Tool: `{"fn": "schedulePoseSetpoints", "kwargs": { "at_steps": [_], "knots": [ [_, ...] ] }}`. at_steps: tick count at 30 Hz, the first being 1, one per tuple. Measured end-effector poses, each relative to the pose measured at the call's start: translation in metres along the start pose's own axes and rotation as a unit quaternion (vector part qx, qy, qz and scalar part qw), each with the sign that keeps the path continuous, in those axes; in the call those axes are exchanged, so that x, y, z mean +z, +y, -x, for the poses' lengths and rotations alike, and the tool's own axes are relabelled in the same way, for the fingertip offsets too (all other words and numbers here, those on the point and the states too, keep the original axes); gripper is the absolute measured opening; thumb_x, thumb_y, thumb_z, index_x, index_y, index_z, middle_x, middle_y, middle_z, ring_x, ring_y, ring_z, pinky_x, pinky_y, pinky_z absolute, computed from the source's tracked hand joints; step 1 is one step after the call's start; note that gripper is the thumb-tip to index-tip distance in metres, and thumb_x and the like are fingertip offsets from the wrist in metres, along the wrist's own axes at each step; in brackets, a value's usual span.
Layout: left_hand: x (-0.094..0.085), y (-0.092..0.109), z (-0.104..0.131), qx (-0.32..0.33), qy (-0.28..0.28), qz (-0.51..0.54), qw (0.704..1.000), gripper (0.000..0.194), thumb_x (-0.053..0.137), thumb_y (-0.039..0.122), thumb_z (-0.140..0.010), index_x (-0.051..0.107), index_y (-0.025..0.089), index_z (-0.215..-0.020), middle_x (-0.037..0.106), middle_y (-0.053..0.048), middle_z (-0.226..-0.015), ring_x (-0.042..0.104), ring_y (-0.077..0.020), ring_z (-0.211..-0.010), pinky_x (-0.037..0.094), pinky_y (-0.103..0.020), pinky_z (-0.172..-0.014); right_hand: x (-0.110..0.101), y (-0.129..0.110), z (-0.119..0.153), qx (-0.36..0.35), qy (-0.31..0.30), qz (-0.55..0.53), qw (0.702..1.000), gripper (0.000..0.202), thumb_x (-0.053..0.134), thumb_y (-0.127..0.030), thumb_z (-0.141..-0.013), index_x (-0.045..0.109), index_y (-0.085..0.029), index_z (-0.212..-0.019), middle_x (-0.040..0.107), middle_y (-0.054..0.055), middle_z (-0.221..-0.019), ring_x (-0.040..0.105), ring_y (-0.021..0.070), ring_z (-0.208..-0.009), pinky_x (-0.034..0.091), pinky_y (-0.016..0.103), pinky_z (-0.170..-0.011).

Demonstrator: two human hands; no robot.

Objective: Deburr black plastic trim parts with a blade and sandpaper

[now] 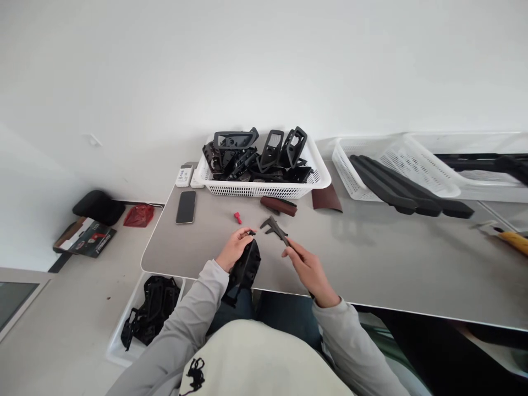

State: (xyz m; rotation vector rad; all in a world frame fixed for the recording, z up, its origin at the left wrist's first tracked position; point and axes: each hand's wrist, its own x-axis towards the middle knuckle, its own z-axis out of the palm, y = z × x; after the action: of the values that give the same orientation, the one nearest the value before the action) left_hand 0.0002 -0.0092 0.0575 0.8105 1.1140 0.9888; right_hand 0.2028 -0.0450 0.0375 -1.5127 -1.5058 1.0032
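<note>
At the table's (198,247) near edge, the left hand (233,251) pinches the far end of a black part (249,264), probably light, stiff plastic with fragile thin edges, best held by its thicker rim. The right hand (312,275) grips a slim, hard-looking caliper (281,234).

Left hand (236,248) gripping black plastic part (247,264), right hand (308,270) holding caliper (275,228), gray table (371,258) beneath
</note>
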Motion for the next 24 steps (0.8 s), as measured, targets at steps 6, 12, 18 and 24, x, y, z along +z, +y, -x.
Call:
{"fn": "schedulePoseSetpoints", "kwargs": {
  "at_steps": [6, 12, 18, 24],
  "knots": [
    [0.001, 0.000, 0.002, -0.048, -0.019, 0.040, 0.998, 0.029, 0.061, 0.018, -0.057, 0.061, 0.019, -0.086, 0.055, 0.005, -0.062, 0.046, -0.0095, -0.051, 0.033, -0.023, -0.052, -0.006, -0.016, 0.012, -0.159, -0.002, 0.249, 0.956, 0.046, 0.037, -0.044, -0.096, 0.064, -0.022, -0.126, 0.074, 0.011, -0.096, 0.069, 0.0242, -0.082, 0.049, 0.030, -0.065],
    [0.000, 0.000, 0.001, -0.004, -0.013, -0.039, 0.999, 0.035, 0.061, 0.007, -0.054, 0.062, 0.018, -0.087, 0.060, 0.004, -0.067, 0.047, -0.0089, -0.055, 0.034, -0.022, -0.057, -0.003, -0.016, 0.013, -0.208, -0.011, 0.347, 0.914, 0.042, 0.036, -0.037, -0.098, 0.067, -0.022, -0.122, 0.073, 0.008, -0.079, 0.069, 0.0203, -0.072, 0.040, 0.026, -0.054],
    [-0.002, -0.005, -0.002, -0.016, -0.012, -0.057, 0.998, 0.037, 0.062, 0.006, -0.054, 0.062, 0.017, -0.089, 0.061, 0.003, -0.067, 0.050, -0.0106, -0.058, 0.035, -0.023, -0.060, -0.011, -0.015, 0.012, -0.209, -0.011, 0.372, 0.904, 0.041, 0.037, -0.036, -0.098, 0.066, -0.023, -0.123, 0.071, 0.006, -0.074, 0.066, 0.0185, -0.063, 0.034, 0.027, -0.048],
    [0.000, -0.003, -0.001, -0.018, -0.019, -0.031, 0.999, 0.033, 0.062, 0.006, -0.053, 0.062, 0.018, -0.084, 0.061, 0.004, -0.068, 0.051, -0.0100, -0.059, 0.036, -0.023, -0.059, -0.010, -0.019, 0.013, -0.206, -0.025, 0.360, 0.910, 0.039, 0.039, -0.036, -0.097, 0.066, -0.025, -0.122, 0.072, 0.006, -0.077, 0.067, 0.0188, -0.066, 0.035, 0.026, -0.049]
  ]
}}
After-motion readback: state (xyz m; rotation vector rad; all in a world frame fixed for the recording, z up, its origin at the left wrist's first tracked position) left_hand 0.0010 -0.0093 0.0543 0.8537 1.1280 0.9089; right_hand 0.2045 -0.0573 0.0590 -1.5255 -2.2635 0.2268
